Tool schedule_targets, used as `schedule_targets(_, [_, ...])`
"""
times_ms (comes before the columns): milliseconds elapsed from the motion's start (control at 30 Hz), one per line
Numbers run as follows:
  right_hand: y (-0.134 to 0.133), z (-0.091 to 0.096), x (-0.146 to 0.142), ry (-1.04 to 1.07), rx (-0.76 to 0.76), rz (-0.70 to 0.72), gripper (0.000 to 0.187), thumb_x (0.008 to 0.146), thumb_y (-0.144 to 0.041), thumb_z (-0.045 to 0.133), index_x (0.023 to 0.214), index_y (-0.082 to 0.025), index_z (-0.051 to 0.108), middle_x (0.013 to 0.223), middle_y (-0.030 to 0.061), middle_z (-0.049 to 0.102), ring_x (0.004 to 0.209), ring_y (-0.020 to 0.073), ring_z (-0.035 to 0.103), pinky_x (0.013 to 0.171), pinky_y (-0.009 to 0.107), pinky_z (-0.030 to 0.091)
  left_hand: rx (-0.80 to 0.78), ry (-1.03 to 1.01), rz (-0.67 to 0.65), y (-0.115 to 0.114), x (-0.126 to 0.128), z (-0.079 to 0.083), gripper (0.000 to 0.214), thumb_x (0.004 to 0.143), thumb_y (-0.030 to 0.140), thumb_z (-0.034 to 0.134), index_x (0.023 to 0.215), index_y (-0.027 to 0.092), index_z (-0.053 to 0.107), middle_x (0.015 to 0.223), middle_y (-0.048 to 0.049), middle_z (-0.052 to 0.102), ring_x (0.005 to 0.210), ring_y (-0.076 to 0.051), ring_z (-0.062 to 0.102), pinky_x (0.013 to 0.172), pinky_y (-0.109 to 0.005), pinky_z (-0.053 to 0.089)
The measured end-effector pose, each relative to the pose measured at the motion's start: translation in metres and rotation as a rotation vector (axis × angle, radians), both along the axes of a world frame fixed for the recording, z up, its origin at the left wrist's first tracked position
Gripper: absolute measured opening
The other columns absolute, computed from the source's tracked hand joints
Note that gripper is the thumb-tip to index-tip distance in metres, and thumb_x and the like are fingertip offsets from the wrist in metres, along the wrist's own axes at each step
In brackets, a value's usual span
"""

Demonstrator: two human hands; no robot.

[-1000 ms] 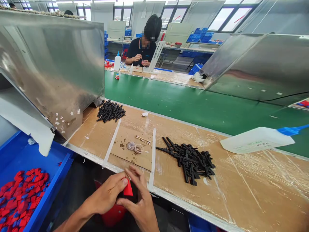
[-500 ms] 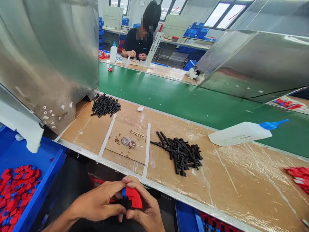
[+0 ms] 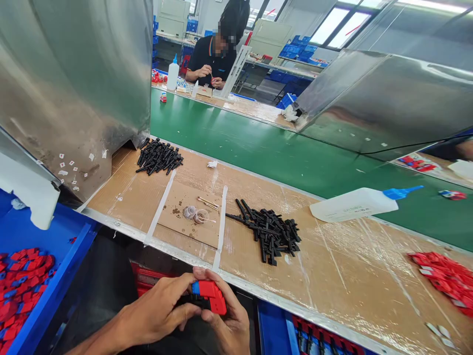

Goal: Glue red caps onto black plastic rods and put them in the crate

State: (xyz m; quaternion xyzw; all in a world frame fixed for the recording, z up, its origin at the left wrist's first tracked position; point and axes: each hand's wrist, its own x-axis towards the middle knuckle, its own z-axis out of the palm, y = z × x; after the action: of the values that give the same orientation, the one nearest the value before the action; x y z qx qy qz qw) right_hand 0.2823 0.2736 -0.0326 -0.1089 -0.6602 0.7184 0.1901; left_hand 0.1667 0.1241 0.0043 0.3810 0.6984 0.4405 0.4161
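Red, blue and black plastic assembly (image 3: 212,294), one, sits low beside the bench (image 3: 266,283), your left hand (image 3: 164,306) curled closed on its blue-and-black end, your right hand (image 3: 232,315) bent snugly round its red end, presumably for two-sided bracing, black rods (image 3: 273,231) heaped within reach.

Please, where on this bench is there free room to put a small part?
Mostly bare: the bench between the right black pile and the red pile, nearer than the white bottle. Crowded: the taped cardboard, holding cups and swabs.
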Motion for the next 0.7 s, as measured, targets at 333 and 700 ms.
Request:
schedule_targets(333, [0.005, 0.011, -0.010, -0.001, 0.061, 0.013, 0.054, 0.069, -0.049, 0.081, 0.120, -0.037, 0.067, 0.114, 0.0033, 0.075, 0.106, 0.0234, 0.070, 0.094, 0.027, 0.055, 0.019, 0.223, -0.035, -0.002, 0.003, -0.006, 0.046, 0.097, 0.039, 0.045, 0.141, 0.027, 0.041, 0.128, -0.0091, 0.064, 0.112, -0.027, 0.063, 0.091, -0.037, 0.051])
schedule_targets(700, [-0.004, -0.002, -0.003, 0.096, 0.092, -0.090, 0.042, 0.074, -0.039, 0.081, 0.114, -0.033, 0.070, 0.108, 0.0039, 0.076, 0.103, 0.0241, 0.071, 0.092, 0.031, 0.058, 0.196, 0.396, -0.046, 0.003, 0.003, -0.013, 0.037, 0.099, 0.033, 0.041, 0.132, 0.020, 0.049, 0.112, -0.0142, 0.068, 0.091, -0.024, 0.067, 0.077, -0.032, 0.051])
